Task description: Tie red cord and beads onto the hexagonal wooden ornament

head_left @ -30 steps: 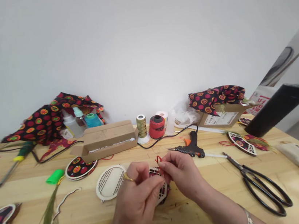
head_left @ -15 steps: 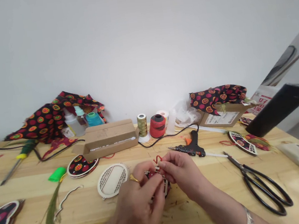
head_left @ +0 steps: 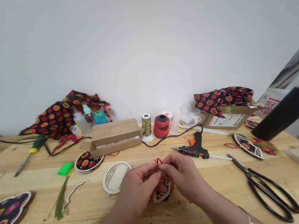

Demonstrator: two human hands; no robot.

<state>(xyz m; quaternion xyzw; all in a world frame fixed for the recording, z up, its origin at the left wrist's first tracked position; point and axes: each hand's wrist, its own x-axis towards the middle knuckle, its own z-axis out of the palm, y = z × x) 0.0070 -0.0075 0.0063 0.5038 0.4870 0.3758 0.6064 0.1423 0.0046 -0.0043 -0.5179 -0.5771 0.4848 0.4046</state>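
A: Where are the hands against the small ornament?

B: Both are on it. The left hand (head_left: 139, 186) and the right hand (head_left: 183, 175) meet fingertip to fingertip over the ornament (head_left: 163, 194), which sits between and just under them, low over the bench (head_left: 98, 221). Both are pinched together on the red cord (head_left: 158, 161) that loops up from the ornament's top.

A: Which hand is nearer?

B: Neither; both touch it. The cord stands up and away from the person, the ornament hanging toward them.

A: How does it look?

B: A small pale lattice-cut wooden piece with dark patterned fabric, mostly hidden by fingers.

A: And around the ornament?

B: Just left lies an oval wooden frame (head_left: 116, 172); behind and to the right, a black glue gun (head_left: 194, 149); further right, black scissors (head_left: 267, 188).
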